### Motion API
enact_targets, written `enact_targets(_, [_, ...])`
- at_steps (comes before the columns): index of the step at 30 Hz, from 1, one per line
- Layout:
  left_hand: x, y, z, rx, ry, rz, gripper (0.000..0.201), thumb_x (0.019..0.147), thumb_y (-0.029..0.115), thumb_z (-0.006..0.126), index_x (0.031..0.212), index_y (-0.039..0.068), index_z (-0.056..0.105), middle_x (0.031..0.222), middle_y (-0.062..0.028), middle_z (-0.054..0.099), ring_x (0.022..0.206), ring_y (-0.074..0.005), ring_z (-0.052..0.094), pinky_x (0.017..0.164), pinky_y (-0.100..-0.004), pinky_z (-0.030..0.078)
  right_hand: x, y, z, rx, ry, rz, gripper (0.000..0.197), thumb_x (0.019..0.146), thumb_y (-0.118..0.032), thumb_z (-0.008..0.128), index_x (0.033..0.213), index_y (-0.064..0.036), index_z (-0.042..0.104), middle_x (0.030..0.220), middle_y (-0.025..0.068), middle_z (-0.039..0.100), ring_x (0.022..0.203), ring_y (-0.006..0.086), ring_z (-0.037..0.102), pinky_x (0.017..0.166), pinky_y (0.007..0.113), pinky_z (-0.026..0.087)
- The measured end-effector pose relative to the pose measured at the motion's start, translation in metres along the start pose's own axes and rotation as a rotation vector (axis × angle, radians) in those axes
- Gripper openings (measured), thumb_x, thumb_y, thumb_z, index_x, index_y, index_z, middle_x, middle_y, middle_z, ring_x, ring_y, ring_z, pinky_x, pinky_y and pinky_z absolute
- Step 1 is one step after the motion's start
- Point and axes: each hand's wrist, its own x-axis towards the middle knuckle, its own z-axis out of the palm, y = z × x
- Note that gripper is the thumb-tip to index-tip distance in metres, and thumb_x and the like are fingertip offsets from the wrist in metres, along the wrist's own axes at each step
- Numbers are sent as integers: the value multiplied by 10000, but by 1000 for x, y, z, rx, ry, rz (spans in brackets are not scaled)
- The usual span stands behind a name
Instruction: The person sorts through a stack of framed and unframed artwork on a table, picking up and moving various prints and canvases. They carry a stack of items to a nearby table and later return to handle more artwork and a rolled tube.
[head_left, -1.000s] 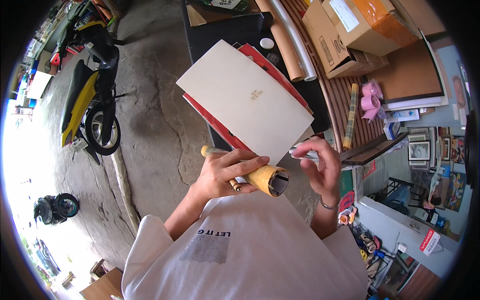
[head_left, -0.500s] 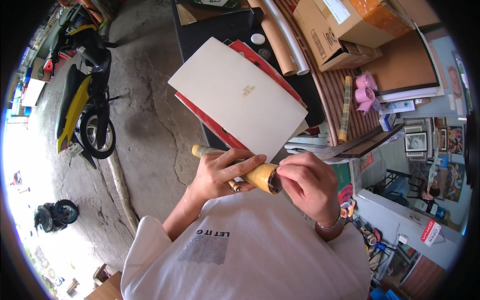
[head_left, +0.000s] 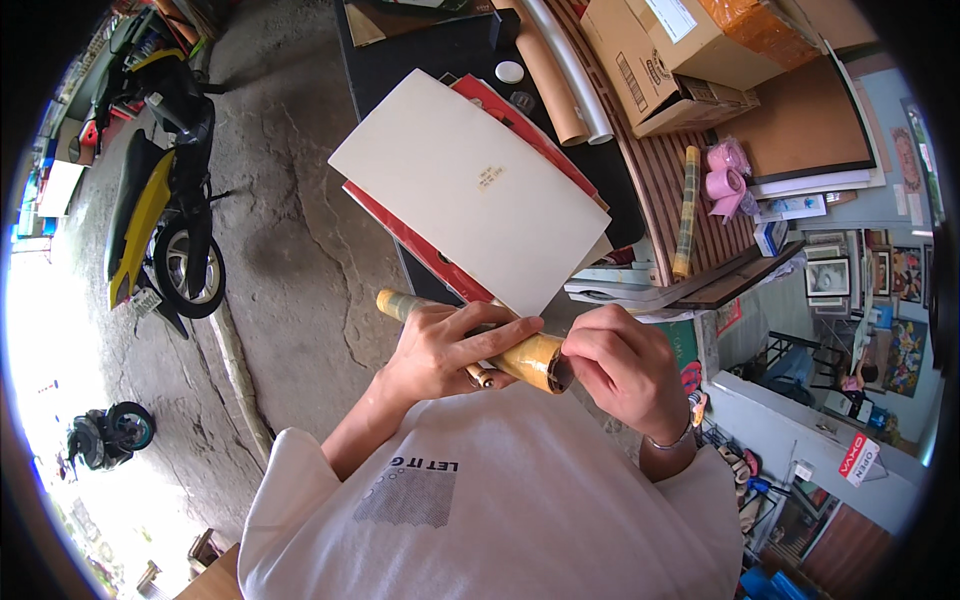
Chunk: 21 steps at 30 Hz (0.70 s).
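Note:
My left hand [head_left: 432,350] is wrapped round a cardboard tube [head_left: 530,362] covered in glossy yellow and greenish wrapping, held slantwise in front of my chest. Its open, ragged end points right. Under the same hand lies a thin rod with a brass-coloured tip [head_left: 484,378]. At the tube's open end my right hand [head_left: 628,365] is closed, thumb and fingers pinched at the rim; what they grip there is too small to make out. Just beyond the tube, a white board [head_left: 470,190] lies on red sheets [head_left: 405,238] on a black table [head_left: 625,205].
Brown and silver rolls [head_left: 545,80] lie at the table's far side. On a slatted surface to the right stand cardboard boxes [head_left: 615,70], pink ribbon rolls [head_left: 724,183] and another wrapped tube [head_left: 687,215]. A yellow motorcycle [head_left: 150,215] is parked on the left.
My right hand has shifted slightly right, still at the tube's end. The tube's open end has moved slightly right and down. My left hand keeps its hold.

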Motion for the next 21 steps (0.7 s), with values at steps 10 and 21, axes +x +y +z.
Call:
enact_targets(10, [5, 4, 1, 56, 13, 39, 550, 712, 407, 776, 1156, 98, 683, 815, -50, 671, 625, -197, 656, 534, -314, 521, -3, 8, 3, 70, 64, 42, 284, 698, 118, 704, 903, -26, 573, 864, 83, 563, 726, 227, 617, 597, 333, 502])
enact_targets(21, [16, 1, 1, 59, -28, 90, 580, 677, 329, 803, 1187, 89, 663, 768, -53, 652, 546, -188, 614, 491, -298, 498, 0, 11, -5, 63, 5, 109, 260, 715, 117, 697, 891, -15, 559, 845, 91, 557, 732, 235, 619, 604, 329, 496])
